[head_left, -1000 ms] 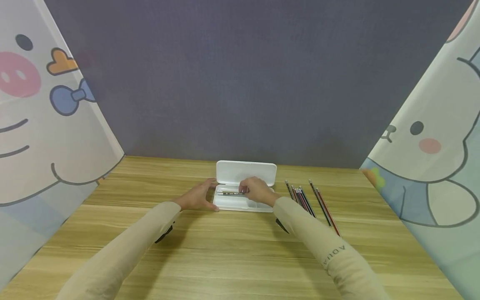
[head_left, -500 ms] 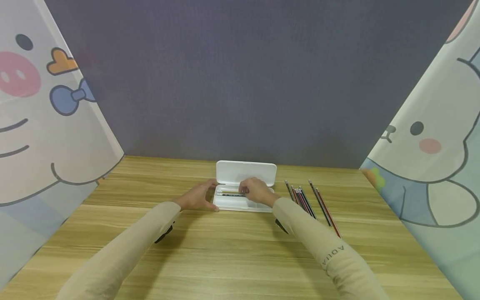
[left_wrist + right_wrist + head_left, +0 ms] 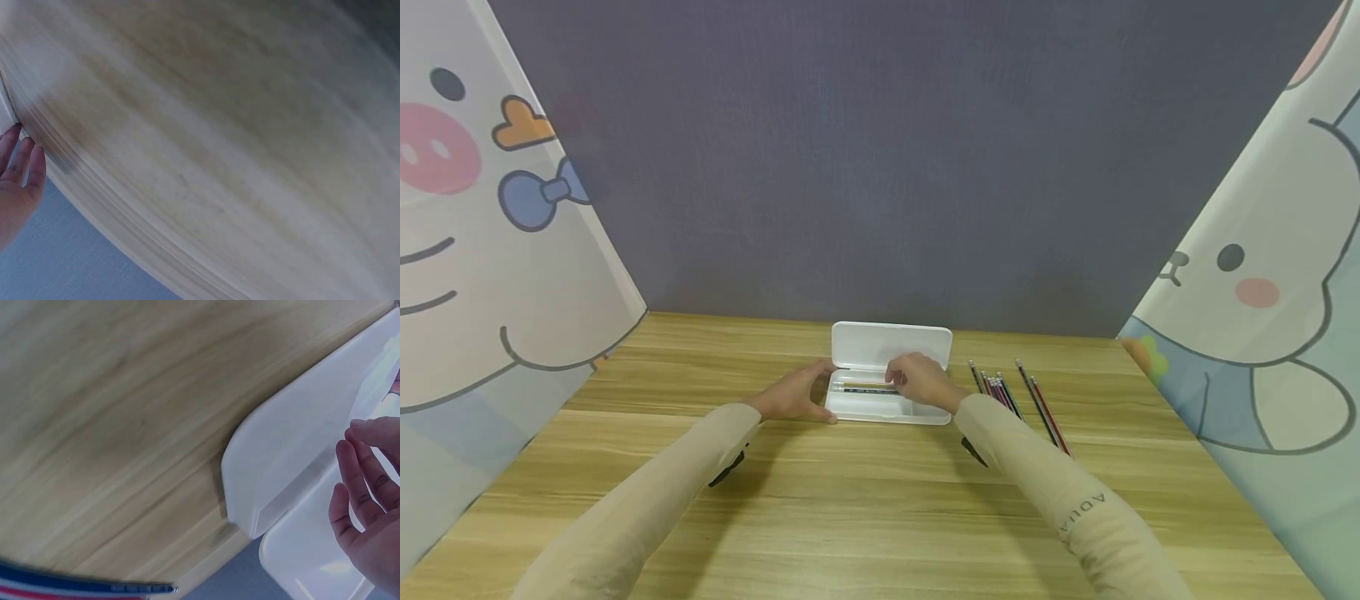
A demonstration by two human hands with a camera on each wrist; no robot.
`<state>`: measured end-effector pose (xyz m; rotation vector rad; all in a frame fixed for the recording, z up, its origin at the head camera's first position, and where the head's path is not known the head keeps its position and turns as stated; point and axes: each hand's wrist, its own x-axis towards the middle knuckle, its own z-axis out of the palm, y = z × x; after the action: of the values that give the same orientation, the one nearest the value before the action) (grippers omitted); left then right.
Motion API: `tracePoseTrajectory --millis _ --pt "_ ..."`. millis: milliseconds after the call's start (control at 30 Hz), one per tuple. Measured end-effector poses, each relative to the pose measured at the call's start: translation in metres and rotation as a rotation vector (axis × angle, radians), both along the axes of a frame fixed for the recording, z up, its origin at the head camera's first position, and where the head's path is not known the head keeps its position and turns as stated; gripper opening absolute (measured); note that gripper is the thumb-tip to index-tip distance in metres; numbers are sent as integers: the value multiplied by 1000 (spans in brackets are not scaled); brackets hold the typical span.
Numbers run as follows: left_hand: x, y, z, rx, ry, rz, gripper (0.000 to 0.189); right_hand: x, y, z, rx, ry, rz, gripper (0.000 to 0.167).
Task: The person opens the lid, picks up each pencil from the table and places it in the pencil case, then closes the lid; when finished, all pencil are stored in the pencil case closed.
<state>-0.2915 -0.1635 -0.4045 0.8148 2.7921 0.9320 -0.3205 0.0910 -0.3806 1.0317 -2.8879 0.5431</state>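
In the open white case [image 3: 867, 408], near the counter's [image 3: 850, 508] far side, lay what looked like two pencils [image 3: 862, 387], lengthwise at the tray's rear, below the raised lid [image 3: 891, 344]. My right hand [image 3: 922, 382] was at their right end, thumb and forefinger tips together; whether they pinched a pencil, I could not tell. My left hand [image 3: 792, 395] had its fingers spread at the case's left end, clasping nothing. I judged the step to be laying pencils inside; the next move seemed to call for freeing my right fingers and reaching for the loose pencils [image 3: 998, 388] to the right. My right sleeve [image 3: 1060, 492] bore letters like "AQUA", the second uncertain; marks on one loose pencil were too blurred to read.
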Motion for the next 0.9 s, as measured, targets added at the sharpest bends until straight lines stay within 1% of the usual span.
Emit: tracePoseTrajectory --millis 233,400,533,767,900 --pt "-2 -1 -2 -16 26 -1 82 5 21 8 -27 25 8 14" --pt "-2 -1 -2 -22 26 1 82 8 39 16 -22 -6 -26 13" --pt "-1 -1 -1 -11 17 -7 82 7 55 17 -13 -5 -53 13" --pt "-1 0 -1 3 5 -9 79 7 87 18 -33 63 -80 14" --pt "-1 -1 -2 -9 10 -1 81 10 101 19 -3 37 -126 15"
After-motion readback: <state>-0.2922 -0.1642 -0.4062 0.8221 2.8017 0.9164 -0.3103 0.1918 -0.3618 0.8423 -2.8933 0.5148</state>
